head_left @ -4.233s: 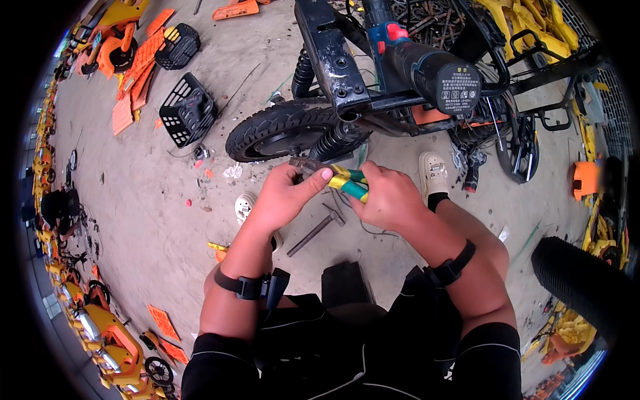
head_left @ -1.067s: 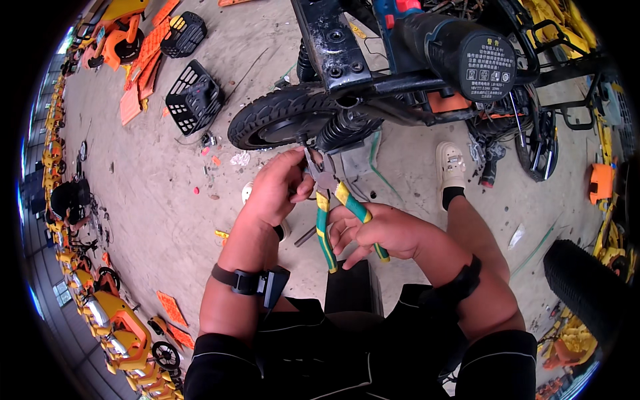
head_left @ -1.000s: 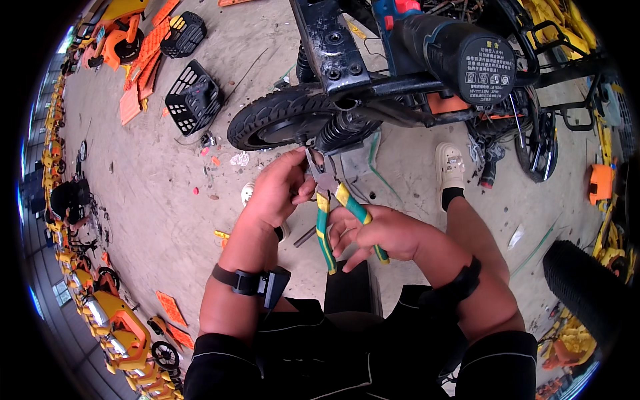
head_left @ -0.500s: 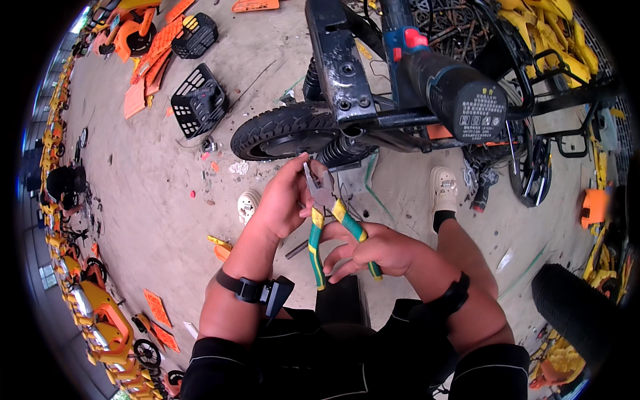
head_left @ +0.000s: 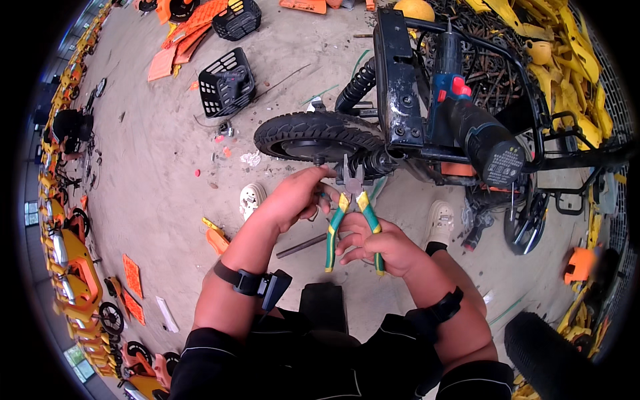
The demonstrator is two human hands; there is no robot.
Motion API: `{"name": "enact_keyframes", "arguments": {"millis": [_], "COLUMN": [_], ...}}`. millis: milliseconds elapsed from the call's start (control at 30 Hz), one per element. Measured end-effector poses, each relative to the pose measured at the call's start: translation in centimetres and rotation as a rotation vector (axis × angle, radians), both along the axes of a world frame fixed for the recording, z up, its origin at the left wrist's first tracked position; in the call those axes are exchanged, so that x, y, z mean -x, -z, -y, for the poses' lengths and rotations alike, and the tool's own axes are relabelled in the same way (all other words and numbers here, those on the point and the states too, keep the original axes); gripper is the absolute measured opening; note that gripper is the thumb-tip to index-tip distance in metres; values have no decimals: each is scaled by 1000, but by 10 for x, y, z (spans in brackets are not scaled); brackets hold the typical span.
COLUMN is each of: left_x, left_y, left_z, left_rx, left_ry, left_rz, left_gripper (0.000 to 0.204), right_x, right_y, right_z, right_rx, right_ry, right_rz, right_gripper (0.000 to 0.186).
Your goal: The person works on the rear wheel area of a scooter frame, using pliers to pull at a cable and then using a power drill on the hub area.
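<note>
Pliers (head_left: 354, 187) have shifted away from my left hand (head_left: 298, 197), whose grip I can't tell; my right hand (head_left: 389, 248) holds their spread handles (head_left: 333, 237).

Beyond the pliers (head_left: 354, 187), the drill (head_left: 481, 133) lies on the frame (head_left: 403, 110), right of the wheel (head_left: 293, 131).

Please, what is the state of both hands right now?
Left hand: partly curled; whether it grips anything cannot be told.
Right hand: holding the pliers, which stand open.
</note>
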State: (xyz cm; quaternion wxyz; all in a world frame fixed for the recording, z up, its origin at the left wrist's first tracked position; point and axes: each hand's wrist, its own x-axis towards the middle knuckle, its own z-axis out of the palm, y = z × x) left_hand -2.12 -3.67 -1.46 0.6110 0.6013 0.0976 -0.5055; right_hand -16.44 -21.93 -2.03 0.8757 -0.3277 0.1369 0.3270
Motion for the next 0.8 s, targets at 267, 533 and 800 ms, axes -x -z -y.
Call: {"name": "enact_keyframes", "arguments": {"millis": [267, 533, 800], "left_x": [7, 20, 29], "left_y": [-4, 26, 22], "left_z": [3, 5, -4], "left_rx": [-74, -120, -218], "left_ry": [34, 171, 119], "left_rz": [36, 317, 710], "left_gripper": [52, 57, 27], "right_x": [0, 1, 0], "right_y": [-5, 6, 3], "right_z": [15, 12, -14], "right_rx": [78, 179, 158], "right_ry": [36, 69, 47], "right_rz": [43, 28, 46], "right_gripper": [66, 59, 60]}}
